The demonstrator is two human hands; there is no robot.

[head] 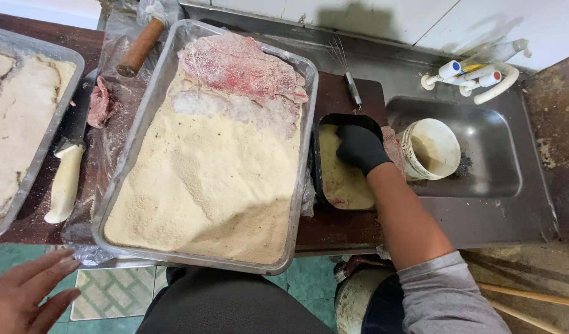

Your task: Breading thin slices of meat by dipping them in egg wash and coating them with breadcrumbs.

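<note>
Black-gloved right hand (360, 148), fingers curled, digs into the batter tub (342, 162) just right of the crumb tray (300, 185); meat inside looks limp, slippery, best gripped at an edge.

Big metal tray of breadcrumbs (204, 173) at centre, floured meat cutlets (241, 68) piled toward twelve o'clock. Second crumb tray (21, 117) at nine o'clock. White-handled knife (65, 182) between the trays, wooden-handled mallet (140, 46) at eleven. Whisk (349, 77) at one o'clock. Steel sink (482, 154) at three, white bucket (431, 148) on its near edge, tap (476, 77) behind.
</note>
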